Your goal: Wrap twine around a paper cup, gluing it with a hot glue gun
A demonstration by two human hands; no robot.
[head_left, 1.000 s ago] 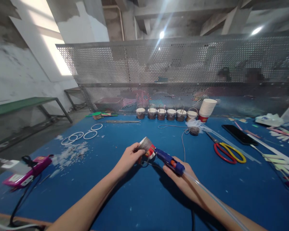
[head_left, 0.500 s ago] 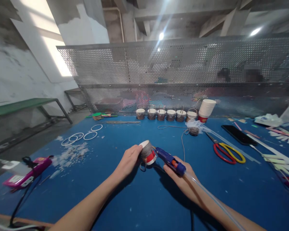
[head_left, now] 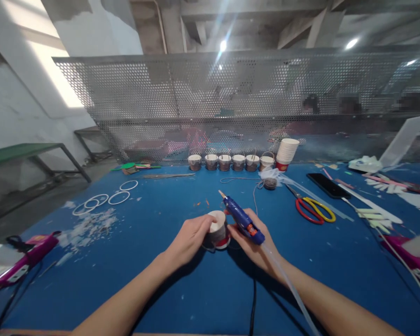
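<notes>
Both grips full: my left hand point(head_left: 190, 239) clutching the cup point(head_left: 217, 232), right hand point(head_left: 255, 246) the gun point(head_left: 238, 214), tip point(head_left: 221, 193) just swung clear, gluing probably paused.

there is one glue gun point(head_left: 241, 215), one hand-held cup point(head_left: 217, 237), six cups in a row point(head_left: 224, 163), one cup stack point(head_left: 287, 153), one cord ball point(head_left: 269, 184), one phone point(head_left: 329, 185) and two power strips point(head_left: 44, 243).

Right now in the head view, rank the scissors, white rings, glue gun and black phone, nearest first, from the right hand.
1. Glue gun: held in the right hand.
2. Scissors: right side of the table.
3. Black phone: beyond the scissors, farther right.
4. White rings: left side of the table.
</notes>
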